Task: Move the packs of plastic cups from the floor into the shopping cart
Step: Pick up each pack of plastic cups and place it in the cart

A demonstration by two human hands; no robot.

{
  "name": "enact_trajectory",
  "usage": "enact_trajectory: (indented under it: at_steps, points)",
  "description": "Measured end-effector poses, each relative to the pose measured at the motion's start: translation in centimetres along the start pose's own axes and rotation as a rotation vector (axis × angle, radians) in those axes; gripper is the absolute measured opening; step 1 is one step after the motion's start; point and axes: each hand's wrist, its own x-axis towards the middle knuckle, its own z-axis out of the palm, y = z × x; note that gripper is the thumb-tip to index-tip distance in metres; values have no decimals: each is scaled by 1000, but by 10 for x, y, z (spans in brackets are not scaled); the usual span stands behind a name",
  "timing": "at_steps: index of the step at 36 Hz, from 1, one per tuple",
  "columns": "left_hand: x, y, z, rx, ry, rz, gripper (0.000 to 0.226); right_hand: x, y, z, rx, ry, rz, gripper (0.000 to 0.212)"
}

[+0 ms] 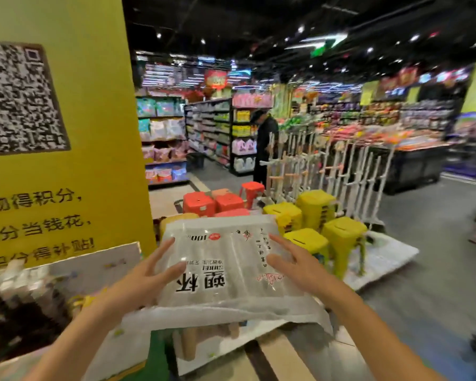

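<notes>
Between both hands, left hand (151,273) and right hand (294,266) clamped the pack of plastic cups (231,259) sidewise, fingers spread flat; no shopping cart showed.

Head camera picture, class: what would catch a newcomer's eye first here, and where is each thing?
First, the clear pack of plastic cups held up in the middle, the left hand and right hand gripping its sides. Next, the big yellow pillar with its QR code on the left. Behind the pack stand red stools and yellow stools.
</notes>
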Motion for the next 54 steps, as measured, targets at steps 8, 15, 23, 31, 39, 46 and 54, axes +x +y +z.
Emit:
enact_trajectory:
  at_steps: [8, 15, 23, 31, 39, 46, 54]
  points:
    - [58, 117, 181, 0, -199, 150, 64, -80, 102, -162, -11, 279, 217, 53]
    - [84, 211, 336, -28, -412, 261, 58, -165, 173, -280, 1, 460, 346, 57]
    - [98, 267, 474, -106, -679, 338, 74, -237, 250, -345, 7, 656, 517, 59]
    - [120, 299, 573, -37, -839, 445, 66, -260, 311, -378, 6, 751, 658, 59]
    - [181, 346, 639, -50, -970, 469, 64, -225, 351, -433, -49, 853, 782, 59]
    - [245, 373, 686, -95, -1075, 532, 63, -192, 362, -467, -49, 933, 813, 56]
    - [277, 398, 745, -126, -1184, 503, 65, -179, 404, -503, -77, 967, 829, 61]
